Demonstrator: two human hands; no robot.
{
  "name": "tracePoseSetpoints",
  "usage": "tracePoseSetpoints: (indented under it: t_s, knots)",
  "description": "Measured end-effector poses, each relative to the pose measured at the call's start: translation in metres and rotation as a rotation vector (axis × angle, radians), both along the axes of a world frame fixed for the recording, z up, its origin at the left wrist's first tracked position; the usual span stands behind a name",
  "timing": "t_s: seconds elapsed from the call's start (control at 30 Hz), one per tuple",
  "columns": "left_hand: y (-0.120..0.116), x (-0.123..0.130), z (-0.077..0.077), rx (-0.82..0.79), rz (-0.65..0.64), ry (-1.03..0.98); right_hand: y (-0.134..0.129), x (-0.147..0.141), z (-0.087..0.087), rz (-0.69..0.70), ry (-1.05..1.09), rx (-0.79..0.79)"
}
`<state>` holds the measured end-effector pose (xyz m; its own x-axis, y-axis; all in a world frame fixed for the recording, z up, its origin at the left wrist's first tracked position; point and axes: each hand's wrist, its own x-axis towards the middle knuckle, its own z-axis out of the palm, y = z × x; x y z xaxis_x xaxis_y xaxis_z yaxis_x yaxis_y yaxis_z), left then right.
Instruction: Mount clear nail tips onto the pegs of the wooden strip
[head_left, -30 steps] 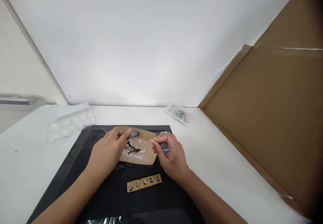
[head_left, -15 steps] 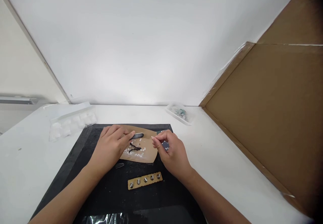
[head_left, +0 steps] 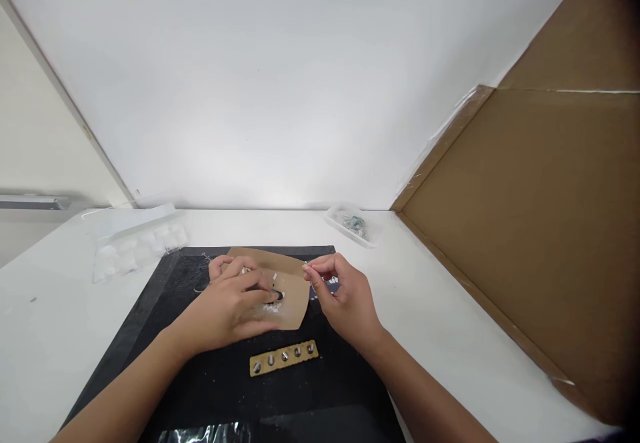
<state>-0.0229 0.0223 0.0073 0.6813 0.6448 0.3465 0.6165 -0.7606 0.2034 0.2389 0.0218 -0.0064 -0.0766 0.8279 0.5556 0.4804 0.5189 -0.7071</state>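
Note:
My left hand (head_left: 239, 303) is low over a tan sheet (head_left: 293, 310), fingers spread and curved, thumb held apart. One fingertip touches or nearly touches a small black piece (head_left: 279, 294); much of what lies beneath the hand is hidden. Small white flakes (head_left: 273, 308) are scattered on the sheet around that fingertip. My right hand (head_left: 345, 300) is raised at the sheet's right edge, thumb and forefinger pinching a tiny whitish piece (head_left: 306, 268), too small to name. Nearer to me lies a tan strip (head_left: 284, 358) with several shiny metallic pieces standing in a row.
A black mat (head_left: 225, 390) covers the table's middle. At the back left stands a clear compartment box (head_left: 140, 246) with its lid up. A small white tray (head_left: 353, 224) of greenish and clear bits is at the back. Cardboard (head_left: 525, 230) walls the right side.
My left hand has shifted from a dark, grey-ended piece near the sheet's top down over the black piece and flakes, its fingers spreading. My right hand keeps its pinch, almost in place.

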Motion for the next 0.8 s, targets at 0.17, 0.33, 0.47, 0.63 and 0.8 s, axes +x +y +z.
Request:
tracePoseSetpoints:
  t_s: [0.17,0.33,0.47,0.63,0.8]
  knots:
    - [0.000,-0.005,0.007,-0.070,-0.017,0.007,-0.003,0.000,0.002,0.033,0.007,0.006]
    - [0.006,-0.007,-0.001,-0.060,-0.075,0.014,-0.007,0.000,0.007,0.045,-0.010,-0.010]
    - [0.009,-0.003,-0.012,0.000,-0.040,-0.012,-0.009,-0.001,0.008,0.088,-0.028,-0.024]
    - [0.006,-0.001,-0.014,0.050,-0.011,-0.078,-0.012,-0.002,0.003,0.192,-0.081,0.061]
    - [0.002,0.001,-0.009,0.011,-0.046,-0.229,-0.017,-0.005,0.002,0.318,-0.134,0.151]
